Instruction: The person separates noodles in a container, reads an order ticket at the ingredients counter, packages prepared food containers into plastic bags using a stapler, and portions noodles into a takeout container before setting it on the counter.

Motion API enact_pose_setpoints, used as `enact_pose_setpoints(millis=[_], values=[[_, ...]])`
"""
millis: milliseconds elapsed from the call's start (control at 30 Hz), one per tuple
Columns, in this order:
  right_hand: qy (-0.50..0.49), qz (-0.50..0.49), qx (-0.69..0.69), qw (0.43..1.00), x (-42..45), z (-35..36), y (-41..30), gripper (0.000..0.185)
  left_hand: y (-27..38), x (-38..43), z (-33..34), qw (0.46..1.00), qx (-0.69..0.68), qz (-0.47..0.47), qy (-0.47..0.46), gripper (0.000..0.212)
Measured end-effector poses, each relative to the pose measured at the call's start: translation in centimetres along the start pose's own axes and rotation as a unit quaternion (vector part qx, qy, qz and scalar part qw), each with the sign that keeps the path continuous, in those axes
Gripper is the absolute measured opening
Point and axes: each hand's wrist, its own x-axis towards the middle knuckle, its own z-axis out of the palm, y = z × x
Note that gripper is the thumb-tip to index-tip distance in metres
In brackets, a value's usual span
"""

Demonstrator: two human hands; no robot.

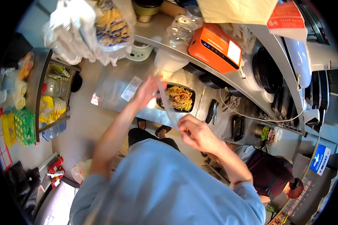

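My right hand pinches the near end of a translucent plastic lid, which I see almost edge-on and slightly blurred. At the lid's far end is my left hand, blurred, its fingers partly behind the lid; whether they grip it is unclear. Under the lid, on the steel counter, sits a black plastic takeaway container filled with noodles and pieces of topping. The lid hides part of the container's left side. A printed paper slip lies left of the container, near my left hand.
Chopsticks and metal tongs lie right of the container. A white tub and a kitchen scale stand behind. An orange label printer sits on the overhead shelf. Another person is at the right.
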Motion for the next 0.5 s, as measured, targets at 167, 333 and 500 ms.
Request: enact_pose_setpoints(millis=[167,333,500], values=[[0.162,0.217,0.356,0.894,-9.4,6.0,12.5,0.01,-7.4,-6.0,-6.4,0.968,0.224,-0.021,0.111,0.043],[0.402,0.318,0.263,0.818,-8.6,8.1,22.2,0.033,-7.7,-1.9,-3.3,0.839,0.486,0.054,0.239,0.025],[0.388,0.308,0.001,0.869,-5.1,5.0,33.4,0.02,-7.0,6.0,-2.3,0.647,0.721,0.106,0.226,0.02]])
